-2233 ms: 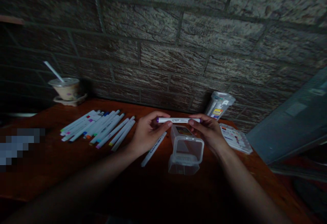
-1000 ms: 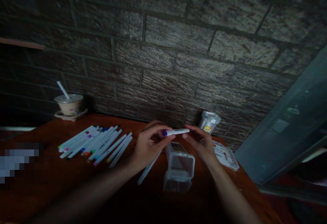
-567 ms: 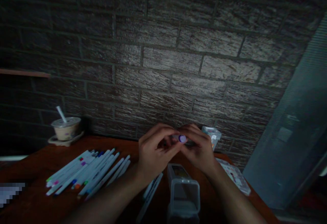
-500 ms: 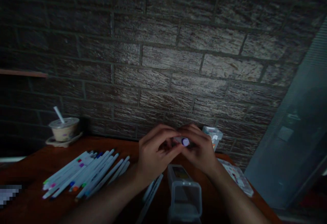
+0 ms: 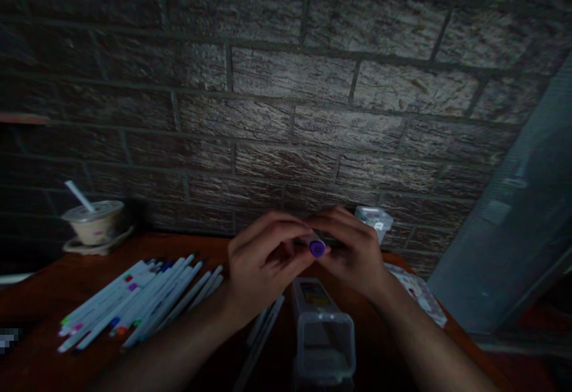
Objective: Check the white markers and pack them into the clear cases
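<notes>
Both hands meet above the wooden table, holding one white marker with a purple cap. Its purple end points toward me. My left hand pinches it from the left with curled fingers. My right hand wraps the barrel from the right. Below the hands a clear plastic marker case lies on its side, open end toward me. A row of several white markers with coloured caps lies fanned out to the left. One or two loose markers rest just left of the case.
A cup with a spoon stands on a saucer at the back left by the brick wall. A second clear marker pack leans on the wall behind my right hand. A printed sheet lies to the right. A grey panel slants at the right.
The marker was held level between both hands; it has been turned so its purple cap faces me, and the hands have closed together round it. The view tilted upward.
</notes>
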`<state>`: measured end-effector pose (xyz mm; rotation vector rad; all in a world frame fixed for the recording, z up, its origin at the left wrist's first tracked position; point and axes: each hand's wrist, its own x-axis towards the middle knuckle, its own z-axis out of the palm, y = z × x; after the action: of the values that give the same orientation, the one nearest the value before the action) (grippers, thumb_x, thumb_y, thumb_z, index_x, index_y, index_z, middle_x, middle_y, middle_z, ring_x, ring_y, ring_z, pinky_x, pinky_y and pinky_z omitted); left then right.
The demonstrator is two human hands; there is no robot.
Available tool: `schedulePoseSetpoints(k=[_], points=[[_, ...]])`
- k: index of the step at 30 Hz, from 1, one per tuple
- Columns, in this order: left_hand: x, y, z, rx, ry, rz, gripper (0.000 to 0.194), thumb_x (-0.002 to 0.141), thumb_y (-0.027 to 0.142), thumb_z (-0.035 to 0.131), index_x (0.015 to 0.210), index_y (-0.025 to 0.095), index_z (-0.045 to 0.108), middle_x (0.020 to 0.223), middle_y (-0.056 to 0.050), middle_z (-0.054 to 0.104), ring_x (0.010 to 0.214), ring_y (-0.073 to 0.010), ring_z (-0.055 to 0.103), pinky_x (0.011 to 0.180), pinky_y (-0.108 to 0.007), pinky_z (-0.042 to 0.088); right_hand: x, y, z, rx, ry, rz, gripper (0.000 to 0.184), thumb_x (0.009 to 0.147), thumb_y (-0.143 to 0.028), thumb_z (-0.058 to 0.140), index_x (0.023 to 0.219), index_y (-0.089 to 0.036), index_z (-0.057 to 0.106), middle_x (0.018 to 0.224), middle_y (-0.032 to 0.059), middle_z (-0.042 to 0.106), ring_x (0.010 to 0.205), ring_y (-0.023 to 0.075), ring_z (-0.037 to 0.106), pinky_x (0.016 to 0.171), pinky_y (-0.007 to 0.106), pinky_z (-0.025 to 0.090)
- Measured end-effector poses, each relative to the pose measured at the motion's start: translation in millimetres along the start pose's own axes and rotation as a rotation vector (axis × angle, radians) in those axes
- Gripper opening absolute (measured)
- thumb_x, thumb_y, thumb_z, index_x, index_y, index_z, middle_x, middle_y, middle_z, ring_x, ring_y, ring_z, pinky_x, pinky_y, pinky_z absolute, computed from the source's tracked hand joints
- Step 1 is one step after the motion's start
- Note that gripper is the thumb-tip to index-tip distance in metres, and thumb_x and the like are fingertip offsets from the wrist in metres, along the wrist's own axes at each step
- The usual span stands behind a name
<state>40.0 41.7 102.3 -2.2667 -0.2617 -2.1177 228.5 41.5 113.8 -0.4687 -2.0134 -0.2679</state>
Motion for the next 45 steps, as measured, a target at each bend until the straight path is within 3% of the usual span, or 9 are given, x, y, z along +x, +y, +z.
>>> schedulePoseSetpoints(k=[18,29,40,45], points=[[-0.2,2.9,-0.8,0.021,0.013,0.035,0.028,0.078,0.012,0.089,0.099,0.017,0.072,0.096,-0.003,0.076,0.080,-0.0137,0.073,0.066,-0.022,0.060,3.9,-4.0,-5.9,-0.091,0.000,-0.001,0.016,0.099,-0.025,0.065,0.109,-0.017,0.074,0.097,0.0131,0.078,0.087,0.0244,0.072,0.077,0.038,0.058],[-0.8,5.4,-2.2,0.023,0.014,0.036,0.025,0.080,0.015,0.087,0.100,0.018,0.071,0.098,-0.003,0.076,0.078,-0.0133,0.073,0.063,-0.022,0.060,2.6,-4.0,-5.8,-0.132,-0.014,-0.004,0.019,0.102,-0.029,0.060,0.112,-0.021,0.074,0.097,0.0105,0.079,0.086,0.0241,0.073,0.076,0.038,0.060],[-0.3,8.1,-1.1,0.019,-0.016,0.018,0.025,0.081,0.014,0.086,0.100,0.019,0.071,0.099,-0.003,0.076,0.081,-0.0144,0.073,0.068,-0.024,0.062,2.0,-1.6,-8.4,-0.149,-0.032,0.006,0.016,0.099,-0.022,0.063,0.112,-0.022,0.073,0.098,0.0096,0.078,0.089,0.0242,0.074,0.079,0.037,0.060],[1.6,12.3,-4.1,0.080,-0.009,0.085,0.029,0.075,0.012,0.090,0.098,0.018,0.073,0.096,-0.002,0.070,0.070,-0.0084,0.066,0.060,-0.018,0.057,2.2,-0.4,-13.5,-0.175,0.004,0.018,0.016,0.096,-0.016,0.067,0.111,-0.020,0.072,0.100,0.0100,0.077,0.092,0.0235,0.074,0.081,0.036,0.060]])
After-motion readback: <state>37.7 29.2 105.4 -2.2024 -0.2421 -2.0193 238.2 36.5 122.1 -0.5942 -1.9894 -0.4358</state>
